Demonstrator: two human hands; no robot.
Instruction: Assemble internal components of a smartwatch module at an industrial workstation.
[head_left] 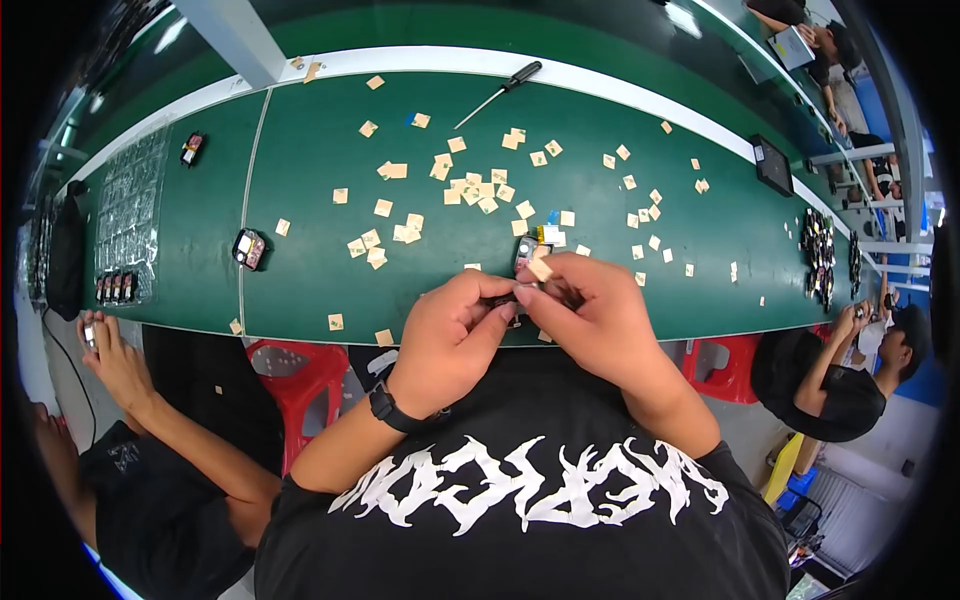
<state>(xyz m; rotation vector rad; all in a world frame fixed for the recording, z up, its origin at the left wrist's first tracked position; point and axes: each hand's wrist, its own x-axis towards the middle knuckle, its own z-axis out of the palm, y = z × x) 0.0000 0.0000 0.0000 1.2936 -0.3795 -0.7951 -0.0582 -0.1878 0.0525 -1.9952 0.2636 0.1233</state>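
Close to the table's near edge, my left hand and my right hand meet, fingertips pinched together. Between them is a small dark part, mostly hidden by the fingers, so its kind is unclear. A tan paper square shows at my right fingers; whether they grip it cannot be made out. Just beyond them lies a small electronic device with a light round spot. Against it rests a white and yellow flat piece, which looks like a battery.
Many tan squares are scattered over the green table. A screwdriver lies at the back. Dark devices and a clear plastic tray are leftward; a pile of dark parts is rightward. Co-workers sit on both sides.
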